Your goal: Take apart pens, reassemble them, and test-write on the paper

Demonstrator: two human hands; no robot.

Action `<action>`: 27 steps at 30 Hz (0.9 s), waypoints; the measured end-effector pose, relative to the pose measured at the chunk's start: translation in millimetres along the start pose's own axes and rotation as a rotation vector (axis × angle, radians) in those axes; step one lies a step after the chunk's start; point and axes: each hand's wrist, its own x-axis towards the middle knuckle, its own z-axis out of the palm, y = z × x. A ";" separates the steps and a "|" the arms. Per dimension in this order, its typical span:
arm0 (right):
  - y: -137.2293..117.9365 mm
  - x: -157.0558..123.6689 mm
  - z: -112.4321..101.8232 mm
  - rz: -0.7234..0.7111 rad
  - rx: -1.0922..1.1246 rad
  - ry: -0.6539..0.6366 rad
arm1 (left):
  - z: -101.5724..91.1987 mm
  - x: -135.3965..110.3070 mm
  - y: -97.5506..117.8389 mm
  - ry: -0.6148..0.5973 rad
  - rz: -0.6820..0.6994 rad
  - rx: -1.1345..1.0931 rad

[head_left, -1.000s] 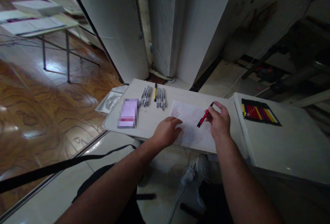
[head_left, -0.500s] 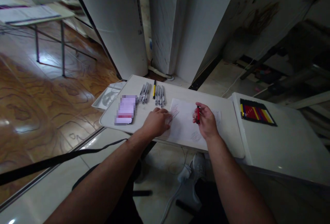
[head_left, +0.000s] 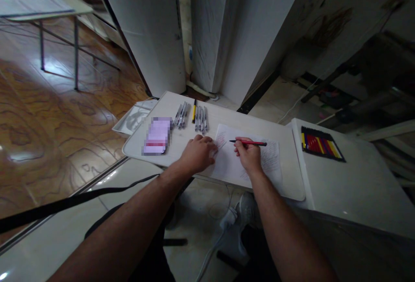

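The right hand (head_left: pixel 248 153) is pinching the red pen (head_left: pixel 254 142) between thumb and fingers, nearly level over the scribbled paper (head_left: pixel 228 167). The left hand (head_left: pixel 197 154) is resting, fingers loosely spread and bent, at the paper's left edge. The smooth, pale worktop (head_left: pixel 291 174) is stretching right of the paper to a rounded corner. Slim clear pens (head_left: pixel 201 120) are lying beyond the paper's far left corner, flanking a yellow pen (head_left: pixel 194 111).

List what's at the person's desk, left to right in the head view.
Pixelated purple item, left cluster of clear pens, yellow pen, right cluster of clear pens, red pen in the right hand, multicoloured pack.
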 end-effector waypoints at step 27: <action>-11.3 -25.4 15.6 -0.061 -0.082 -0.144 | -2.1 -1.1 -4.9 -0.025 0.010 -0.051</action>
